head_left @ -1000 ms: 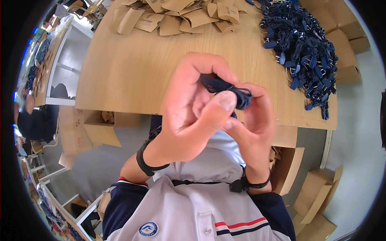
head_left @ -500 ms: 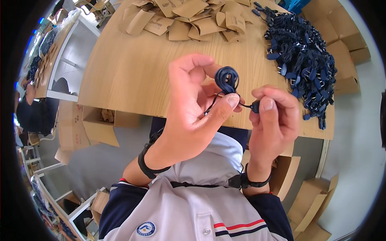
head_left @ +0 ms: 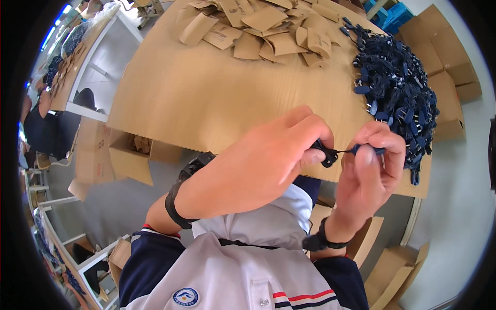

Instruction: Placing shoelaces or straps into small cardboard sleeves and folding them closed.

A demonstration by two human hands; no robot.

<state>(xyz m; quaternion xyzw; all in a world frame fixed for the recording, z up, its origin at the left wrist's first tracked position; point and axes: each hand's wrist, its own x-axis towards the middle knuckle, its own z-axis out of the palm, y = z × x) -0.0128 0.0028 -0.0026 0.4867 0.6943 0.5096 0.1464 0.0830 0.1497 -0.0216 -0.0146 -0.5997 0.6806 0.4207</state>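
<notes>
A dark blue power cord, wound into a small bundle, is between my two hands above the table's near edge. My left hand pinches the bundle between thumb and fingers, its back facing up. From there a short length of cord runs across to a dark blue plug with metal pins. That plug is gripped by my right hand, the thumb lying over it. Part of the bundle is hidden behind the left fingers.
On the wooden table, a large heap of dark blue corded plugs lies at the right. Brown folded card sleeves are piled at the far side. Cardboard boxes stand beyond the right edge, and an open box sits below at left.
Both hands have moved right and a little nearer me. My left hand has rolled palm-down, its fingers now closed around the bundle. The plug has turned in my right fingers, showing its pins.
</notes>
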